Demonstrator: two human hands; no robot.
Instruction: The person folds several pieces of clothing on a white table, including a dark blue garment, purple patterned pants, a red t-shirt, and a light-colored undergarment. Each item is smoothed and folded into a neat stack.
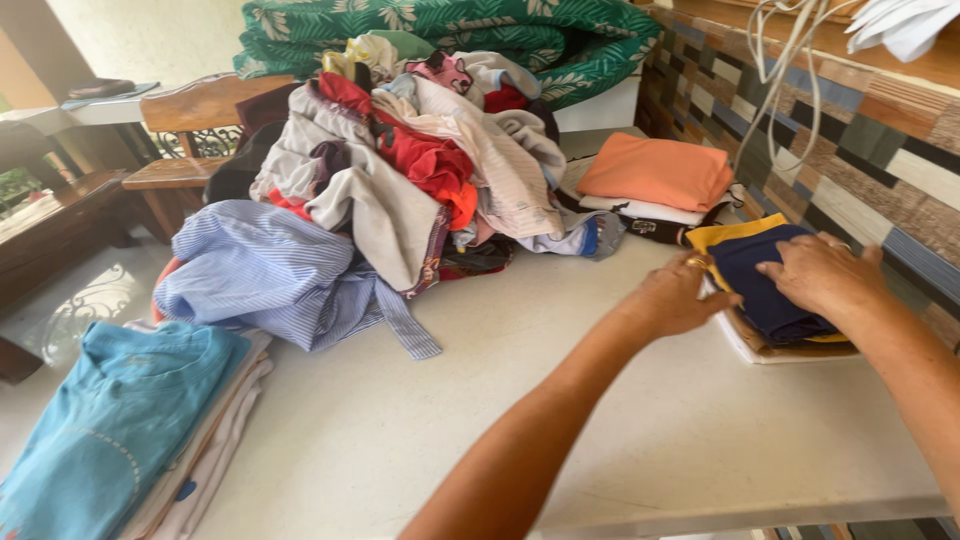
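we see a dark navy folded garment [770,285] lying on top of a small stack at the right side of the pale surface [520,400], close to the tiled wall [850,150]. under it sits a yellow-edged piece [722,234] and, at the bottom, a white and tan folded layer [765,350]. our right hand [822,275] lies flat on the navy garment, fingers spread and pressing down; its grip is released, closed around nothing. our left hand [680,298] rests at the left edge of the same stack, fingers curled against the cloth, with a gold ring [697,262] on one finger; we cannot tell whether that grip has pinched the fabric or only touches it.

just behind the stack lies a second folded pile, topped by an orange garment [658,172] over white and dark pieces. to the left of that, in the middle of the surface, rises a big heap of unfolded laundry [400,170]: beige, red, striped and pink items tangled together, with a blue striped shirt [270,275] spilling down at its front left. at the near left corner sits another folded stack with a light blue t-shirt [110,420] on top. a green leaf-patterned cloth [450,30] lies behind the heap, white cords [790,60] hang down the wall, and a wooden chair [190,130] stands at the far left.
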